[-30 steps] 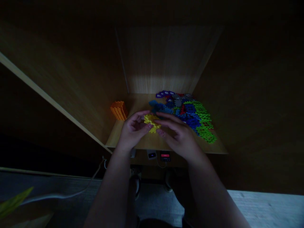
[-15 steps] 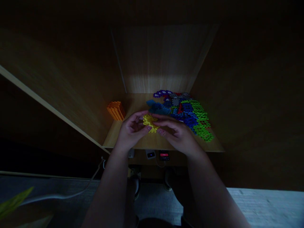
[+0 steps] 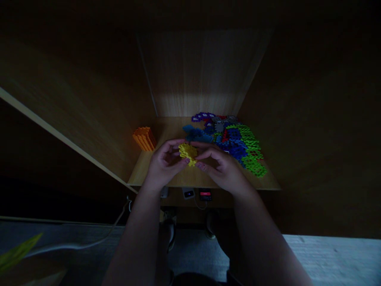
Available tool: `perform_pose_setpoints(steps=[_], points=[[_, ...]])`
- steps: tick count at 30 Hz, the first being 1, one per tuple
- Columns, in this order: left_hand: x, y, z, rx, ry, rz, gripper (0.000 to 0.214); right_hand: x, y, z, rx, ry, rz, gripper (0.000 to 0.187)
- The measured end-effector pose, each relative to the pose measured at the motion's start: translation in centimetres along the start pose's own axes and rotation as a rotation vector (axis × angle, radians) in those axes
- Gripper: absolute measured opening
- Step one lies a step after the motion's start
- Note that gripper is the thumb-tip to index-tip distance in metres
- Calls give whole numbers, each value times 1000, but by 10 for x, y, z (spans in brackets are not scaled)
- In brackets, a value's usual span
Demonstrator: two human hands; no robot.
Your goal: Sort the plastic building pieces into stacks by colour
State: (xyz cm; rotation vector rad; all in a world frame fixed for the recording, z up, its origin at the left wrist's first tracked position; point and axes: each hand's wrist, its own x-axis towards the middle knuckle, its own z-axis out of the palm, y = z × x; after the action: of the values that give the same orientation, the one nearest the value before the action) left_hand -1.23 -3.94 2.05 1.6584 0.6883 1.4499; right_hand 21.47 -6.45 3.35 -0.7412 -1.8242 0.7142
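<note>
Both my hands meet over the front of a small wooden desk [image 3: 178,180] in dim light. Between them is a cluster of yellow interlocking plastic pieces [image 3: 187,152]. My left hand [image 3: 164,163] pinches its left side with thumb and fingers. My right hand [image 3: 220,167] closes its fingertips on the right side. Just behind the hands lies a heap of flat interlocking pieces [image 3: 235,141] in blue, green, purple, grey and red.
An orange block of joined pieces [image 3: 144,138] stands at the desk's left, near the side panel. Wooden walls enclose the desk at the back and both sides. Small lit devices [image 3: 198,194] hang under the front edge. A cable trails over the floor at the left.
My hands have drawn slightly closer round the yellow pieces, and my right fingers have curled in more. The view has shifted a little.
</note>
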Motion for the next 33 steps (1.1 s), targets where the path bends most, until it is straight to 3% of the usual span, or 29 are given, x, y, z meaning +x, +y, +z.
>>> perform_pose_setpoints(steps=[8,21,28,33], points=[[1,3,1,58,44,32,51,-3,-3,4,61,-18,51,8],[4,2,4,39,100,124,49,0,4,9,156,120,90,18],[5,2,3,70,271,126,43,1,15,9,111,302,130,32],[8,-3,0,118,400,109,36,2,19,6,-40,353,155,26]])
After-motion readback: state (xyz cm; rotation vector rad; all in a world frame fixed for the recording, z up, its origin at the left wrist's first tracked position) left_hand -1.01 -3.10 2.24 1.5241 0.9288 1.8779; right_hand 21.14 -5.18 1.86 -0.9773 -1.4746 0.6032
